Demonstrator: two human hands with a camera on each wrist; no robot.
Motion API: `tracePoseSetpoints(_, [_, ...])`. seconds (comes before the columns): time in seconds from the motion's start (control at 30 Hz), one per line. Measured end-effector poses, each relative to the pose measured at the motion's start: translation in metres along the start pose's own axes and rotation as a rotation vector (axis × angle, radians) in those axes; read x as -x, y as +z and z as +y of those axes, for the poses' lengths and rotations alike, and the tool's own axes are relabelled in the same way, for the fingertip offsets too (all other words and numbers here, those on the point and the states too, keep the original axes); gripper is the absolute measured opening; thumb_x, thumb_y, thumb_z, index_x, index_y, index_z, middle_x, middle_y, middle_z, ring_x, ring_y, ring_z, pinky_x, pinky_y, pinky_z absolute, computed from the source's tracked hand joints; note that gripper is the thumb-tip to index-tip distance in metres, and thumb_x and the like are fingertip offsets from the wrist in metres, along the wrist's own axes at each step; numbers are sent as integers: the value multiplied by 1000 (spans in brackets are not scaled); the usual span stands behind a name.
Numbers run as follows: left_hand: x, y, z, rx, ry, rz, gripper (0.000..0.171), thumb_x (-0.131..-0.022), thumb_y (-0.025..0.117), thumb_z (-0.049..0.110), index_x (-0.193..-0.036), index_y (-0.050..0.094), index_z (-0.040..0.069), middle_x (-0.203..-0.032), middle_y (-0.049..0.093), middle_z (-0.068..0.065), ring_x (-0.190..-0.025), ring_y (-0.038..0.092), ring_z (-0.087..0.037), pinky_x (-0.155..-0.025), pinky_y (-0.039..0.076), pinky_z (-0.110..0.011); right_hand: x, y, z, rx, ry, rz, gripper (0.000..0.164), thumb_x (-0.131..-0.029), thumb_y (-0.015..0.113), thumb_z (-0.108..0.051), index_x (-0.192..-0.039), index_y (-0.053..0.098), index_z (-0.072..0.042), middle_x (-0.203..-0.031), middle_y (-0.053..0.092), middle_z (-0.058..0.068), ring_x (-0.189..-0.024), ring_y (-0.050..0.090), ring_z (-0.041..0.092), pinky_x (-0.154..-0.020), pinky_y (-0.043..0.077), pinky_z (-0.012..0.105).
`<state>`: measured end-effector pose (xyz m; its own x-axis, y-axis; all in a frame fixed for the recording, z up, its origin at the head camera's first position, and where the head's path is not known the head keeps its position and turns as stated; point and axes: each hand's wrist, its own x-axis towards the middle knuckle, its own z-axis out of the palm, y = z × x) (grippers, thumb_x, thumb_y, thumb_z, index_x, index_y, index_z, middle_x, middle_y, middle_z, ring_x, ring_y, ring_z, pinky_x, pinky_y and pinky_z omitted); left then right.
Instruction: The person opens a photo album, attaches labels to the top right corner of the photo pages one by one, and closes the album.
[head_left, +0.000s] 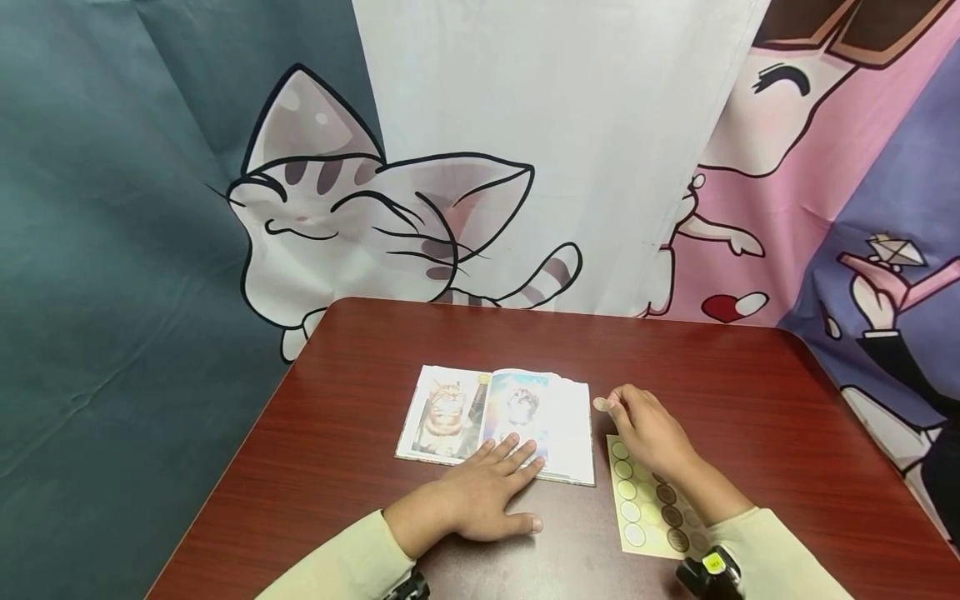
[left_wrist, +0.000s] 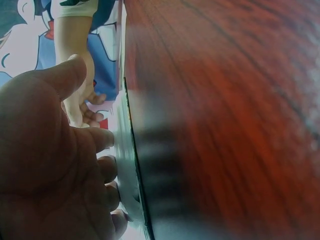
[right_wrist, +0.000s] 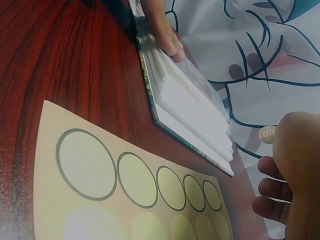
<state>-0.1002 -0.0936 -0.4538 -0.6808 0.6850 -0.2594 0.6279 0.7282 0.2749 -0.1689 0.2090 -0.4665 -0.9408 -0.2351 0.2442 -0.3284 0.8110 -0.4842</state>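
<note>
An open book point(head_left: 573, 433) lies on the table, with a cat picture on each side of its fold. My left hand point(head_left: 491, 492) rests with spread fingers over the book's near edge; its thumb is out over the tabletop. Between thumb and fingertips my right hand point(head_left: 652, 429) pinches a small round sticker point(head_left: 602, 404), just right of the book. In the right wrist view that gold sticker point(right_wrist: 267, 134) shows printed marks too small to read. Below the right hand lies a cream sticker sheet point(head_left: 633, 500) with rows of circles, some pale and some brown, partly covered by the forearm.
The dark red wooden table point(head_left: 360, 400) has rounded far corners. Behind it hangs a backdrop cloth point(head_left: 480, 100) with cartoon animals. A round yellowish sticker point(head_left: 484, 378) sits at the left page's top corner. A black wrist device point(head_left: 708, 575) is strapped on the right sleeve.
</note>
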Motion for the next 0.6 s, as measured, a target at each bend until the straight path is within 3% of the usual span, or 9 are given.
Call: tracePoseSetpoints(0.6, [-1, 0, 0, -11, 7, 8, 85, -98, 35, 75, -165, 23, 24, -171, 12, 1, -156, 5, -22, -125, 10, -45, -14, 9, -4, -29, 8, 4, 14, -108, 52, -21, -99, 59, -11, -87, 56, 4, -93, 55, 28, -76, 44, 45])
